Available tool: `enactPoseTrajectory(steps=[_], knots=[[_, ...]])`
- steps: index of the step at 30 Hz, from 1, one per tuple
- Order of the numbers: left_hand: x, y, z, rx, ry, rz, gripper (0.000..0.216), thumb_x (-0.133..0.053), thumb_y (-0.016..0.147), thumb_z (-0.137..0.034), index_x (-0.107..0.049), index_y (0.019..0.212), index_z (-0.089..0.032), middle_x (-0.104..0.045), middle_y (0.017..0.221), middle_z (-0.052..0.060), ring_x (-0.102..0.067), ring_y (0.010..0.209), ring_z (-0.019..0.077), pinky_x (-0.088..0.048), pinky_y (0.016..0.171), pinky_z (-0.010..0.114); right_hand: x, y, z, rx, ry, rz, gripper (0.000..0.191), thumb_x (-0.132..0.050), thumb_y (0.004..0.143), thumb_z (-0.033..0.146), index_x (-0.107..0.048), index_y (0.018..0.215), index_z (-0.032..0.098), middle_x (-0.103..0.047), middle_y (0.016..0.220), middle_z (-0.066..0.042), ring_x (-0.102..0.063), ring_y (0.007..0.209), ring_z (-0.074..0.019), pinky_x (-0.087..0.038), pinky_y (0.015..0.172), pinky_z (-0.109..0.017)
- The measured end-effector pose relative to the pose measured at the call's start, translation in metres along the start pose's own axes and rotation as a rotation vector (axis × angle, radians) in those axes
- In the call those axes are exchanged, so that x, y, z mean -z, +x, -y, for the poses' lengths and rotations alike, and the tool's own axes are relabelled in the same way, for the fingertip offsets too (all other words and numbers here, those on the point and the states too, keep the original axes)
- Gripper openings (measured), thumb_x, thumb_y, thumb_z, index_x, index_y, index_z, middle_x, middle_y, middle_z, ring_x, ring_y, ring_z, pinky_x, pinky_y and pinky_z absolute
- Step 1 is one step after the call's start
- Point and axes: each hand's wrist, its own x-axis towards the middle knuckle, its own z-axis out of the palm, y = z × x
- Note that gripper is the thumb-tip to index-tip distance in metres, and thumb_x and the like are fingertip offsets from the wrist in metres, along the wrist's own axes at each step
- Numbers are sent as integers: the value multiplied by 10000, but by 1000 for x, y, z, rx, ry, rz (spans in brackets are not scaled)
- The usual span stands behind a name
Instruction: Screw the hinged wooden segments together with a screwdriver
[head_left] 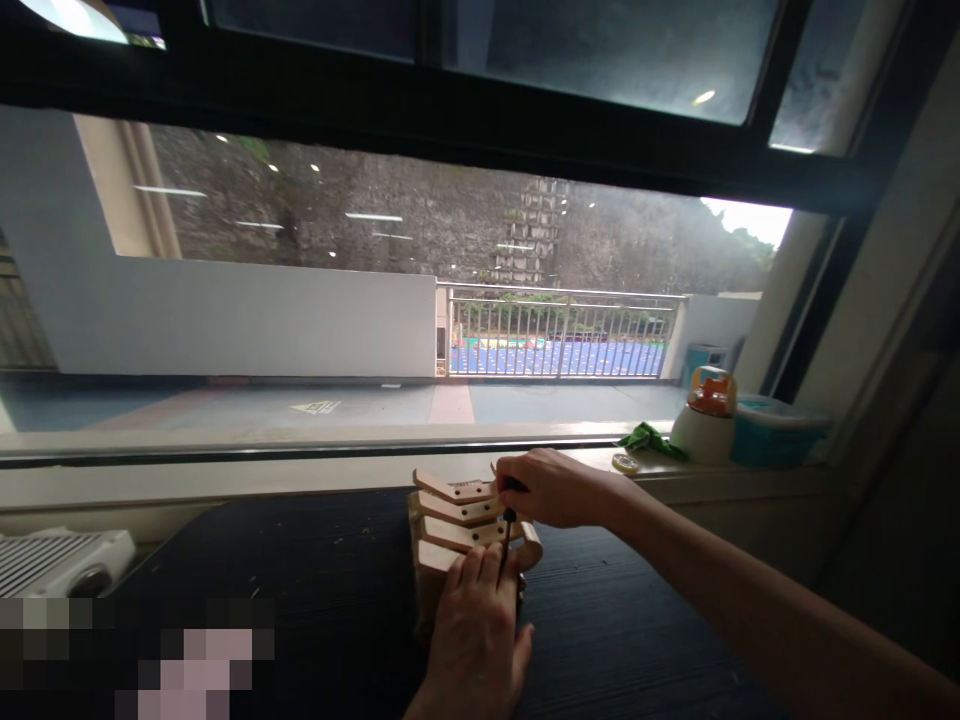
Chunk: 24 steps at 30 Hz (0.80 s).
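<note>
A small wooden piece with several angled slats (447,532) stands on the dark table, with dark round holes or screw heads in its slats. My left hand (480,610) lies over its near side, fingers pressed on the front slat and bracing it. Above it, my right hand (553,487) is closed around the dark handle of a screwdriver (508,530). The screwdriver points down, nearly upright, its tip hidden behind my left fingers. At the right end of the wooden piece, a curled light-wood part (531,546) sticks out.
Behind the dark table (315,590) runs a pale windowsill (262,477). On the sill at right are a green cloth (649,440), a roll of tape (625,463), a white-and-orange bottle (705,425) and a teal box (776,435). A white slatted appliance (64,562) sits at left.
</note>
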Motion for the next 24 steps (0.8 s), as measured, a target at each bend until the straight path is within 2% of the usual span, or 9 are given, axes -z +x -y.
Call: enactPoseTrajectory(steps=[6, 11, 17, 24], knots=[[2, 0, -1, 3, 3, 15, 601, -523, 795, -409, -455, 1345, -176, -480, 1370, 90, -384, 1269, 282, -243, 1115, 448, 0, 10, 4, -34, -23, 26, 205, -474, 818, 298, -636, 857, 178, -640, 691, -32, -504, 569, -107, -291, 519, -208], [0, 0, -1, 14, 20, 25, 602, -516, 808, -408, -424, 1366, -199, -454, 1395, 87, -353, 1298, 282, -219, 1128, 453, 15, 10, 5, -25, -102, 121, 239, -506, 786, 326, -654, 935, 212, -672, 783, -29, -530, 611, -124, -302, 524, -219], [-2, -2, 1, 2, 33, 49, 581, -512, 818, -416, -429, 1362, -230, -426, 1418, 85, -342, 1311, 294, -227, 1124, 476, 28, 5, 6, 29, -103, 235, 246, -508, 753, 213, -689, 921, 216, -693, 831, -19, -565, 672, -121, -344, 568, -212], [-2, -2, 1, -13, 58, 25, 591, -520, 808, -407, -435, 1360, -213, -444, 1398, 96, -366, 1283, 306, -253, 1109, 482, 17, 9, 1, 37, -98, 188, 210, -488, 802, 228, -675, 879, 174, -681, 786, -37, -550, 651, -122, -344, 567, -214]])
